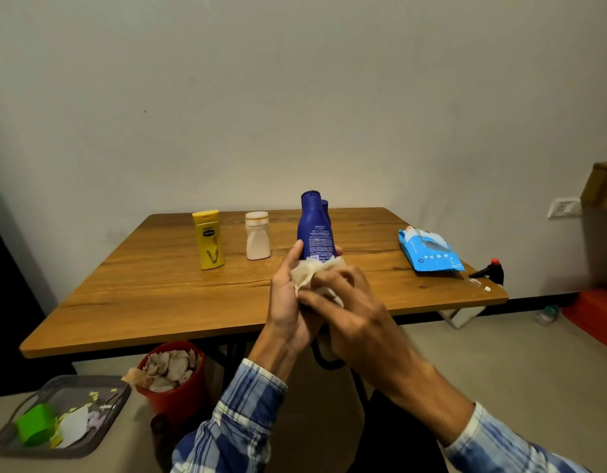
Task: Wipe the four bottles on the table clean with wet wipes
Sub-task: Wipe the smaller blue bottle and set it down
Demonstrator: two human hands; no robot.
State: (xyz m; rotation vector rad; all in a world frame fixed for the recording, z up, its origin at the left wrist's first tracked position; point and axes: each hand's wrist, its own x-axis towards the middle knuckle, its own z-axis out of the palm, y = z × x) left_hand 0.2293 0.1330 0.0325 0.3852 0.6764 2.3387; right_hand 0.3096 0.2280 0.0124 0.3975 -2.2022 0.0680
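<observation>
My left hand [288,298] grips the lower part of a dark blue bottle [315,230], held upright above the wooden table [179,295]. My right hand [346,302] presses a crumpled whitish wet wipe [308,274] against the bottle's base, fingers curled round the wipe. A second dark blue bottle [326,208] peeks out just behind the held one. A yellow bottle [209,239] and a white bottle [257,240] stand upright at the table's back left. The blue wet wipe pack [430,249] lies at the right.
A red bin [177,397] full of used wipes stands on the floor under the table's near edge. A grey tray [100,421] with a green cup and scraps lies at the lower left. A black spray bottle [493,271] sits by the table's right corner.
</observation>
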